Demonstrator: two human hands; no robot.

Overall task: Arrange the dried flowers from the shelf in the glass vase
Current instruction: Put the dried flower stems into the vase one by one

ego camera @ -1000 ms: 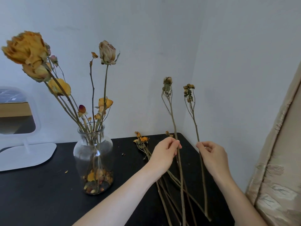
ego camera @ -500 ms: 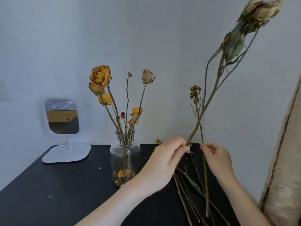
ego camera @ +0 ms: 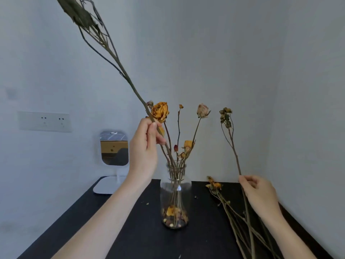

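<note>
Midway, by our reading: several dried flowers already stand in the glass vase (ego camera: pixel 175 195), among them an orange bloom (ego camera: pixel 160 111) and a pale bud (ego camera: pixel 203 110), with loose petals and crumbs settled at the bottom of the glass. We pinch a long leafy stem (ego camera: pixel 119 66) between the thumb and fingers of our left hand (ego camera: pixel 144 146), which is raised just left of the vase mouth; the stem slants up and away to the left, its dry leaves reaching the top of the picture, and its lower end runs down toward the neck of the vase, though we cannot tell whether the tip has entered the glass. Our right hand (ego camera: pixel 258 193) is closed around a thinner stem with small buds (ego camera: pixel 232 143), held upright to the right of the vase and well apart from it. More remains: a loose bundle of stems (ego camera: pixel 240 221) lies on the black shelf (ego camera: pixel 89 221) at right, one small orange head (ego camera: pixel 214 184) among them. We judge at least those two held stems and the bundle have yet to go in. A small standing mirror (ego camera: pixel 114 148) waits behind, at left.
</note>
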